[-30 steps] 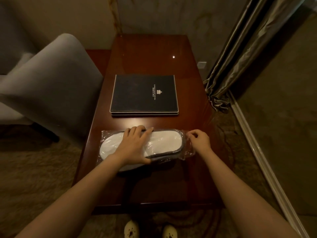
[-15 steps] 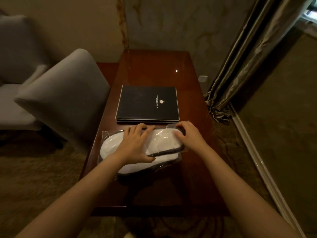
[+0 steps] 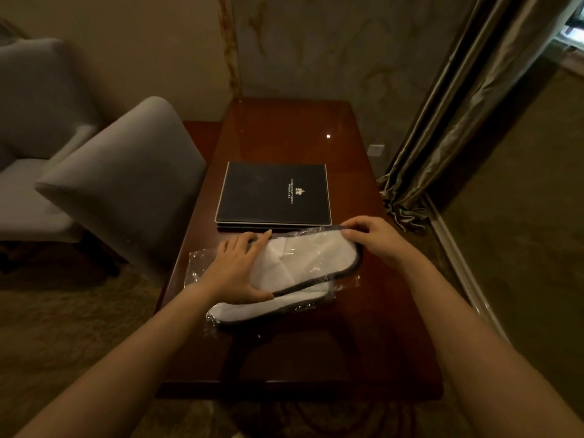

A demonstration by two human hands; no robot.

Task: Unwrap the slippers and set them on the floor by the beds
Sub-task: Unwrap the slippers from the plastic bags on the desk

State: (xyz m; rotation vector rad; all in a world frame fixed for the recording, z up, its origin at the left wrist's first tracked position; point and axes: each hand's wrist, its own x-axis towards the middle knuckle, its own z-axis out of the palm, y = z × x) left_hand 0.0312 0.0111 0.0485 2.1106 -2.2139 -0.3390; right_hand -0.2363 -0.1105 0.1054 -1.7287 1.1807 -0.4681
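left hand (image 3: 235,273) flat on slippers (image 3: 303,260) (plastic-wrapped) | right hand (image 3: 376,238) pinching their rim

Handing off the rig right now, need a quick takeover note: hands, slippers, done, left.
Left hand: open, pressing flat on the slippers.
Right hand: pinches the slippers' dark rim at the right end.
Slippers: in the clear wrapper, on the table in front of the black folder.
Done: nothing completed; wrapper not off.
Left: pull the slippers out and set them on the floor by the beds, which are not in view.
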